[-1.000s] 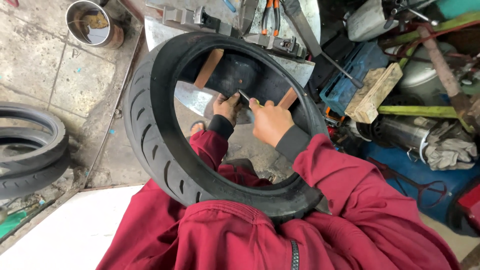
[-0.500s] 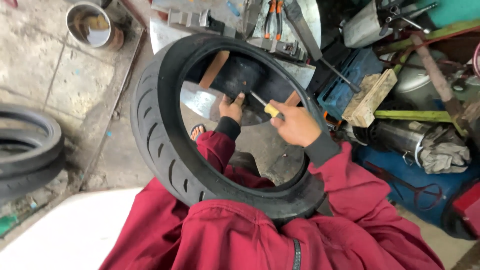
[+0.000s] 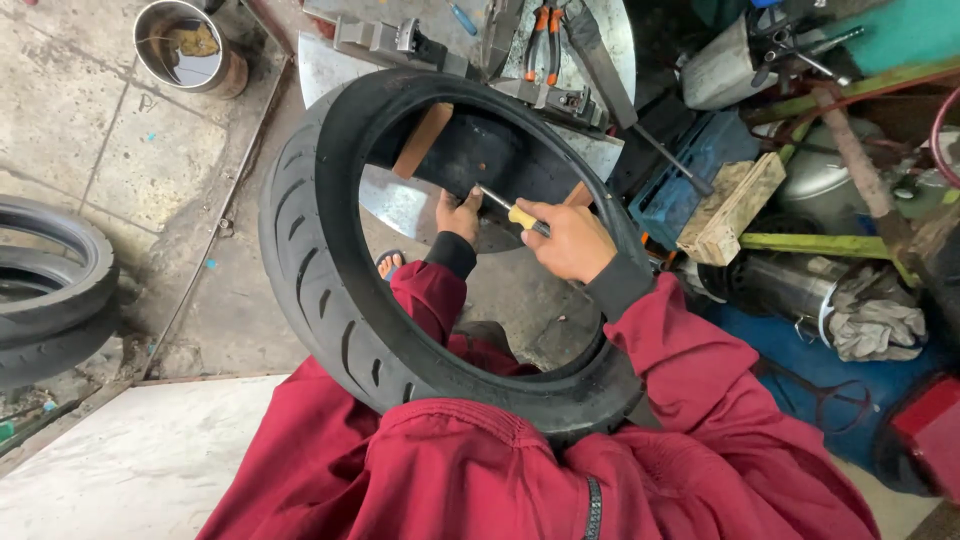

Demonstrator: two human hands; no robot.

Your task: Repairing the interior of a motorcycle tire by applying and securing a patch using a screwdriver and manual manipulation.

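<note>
Right hand [image 3: 570, 240] is gripping a yellow-handled tool [image 3: 512, 213], fingers closed round the handle, tip pointing at about 10 o'clock into the inner wall of the black tyre [image 3: 330, 300]. Left hand [image 3: 458, 215] is pressing flat against that inner wall at the tyre's 12 o'clock, just beside the tool tip, holding nothing I can make out (fingers partly hidden, so whether it's pinching anything I cannot tell). Tyre is resting upright on the lap, leaning against the red sleeves [image 3: 690, 380], its far edge lying over the metal sheet [image 3: 400, 200]. Versus a second ago: right hand has been moving out toward 3 o'clock and the yellow handle is now showing fully, so the tool is sitting at a shallower angle to the wall; left hand is staying put on the same spot. My read: probing or working one point inside the casing. Round it: pliers [image 3: 545, 40] at 12, bucket [image 3: 185, 45] at 11, wood block [image 3: 730, 205] at 2, spare tyres [image 3: 50, 280] at 9.
</note>
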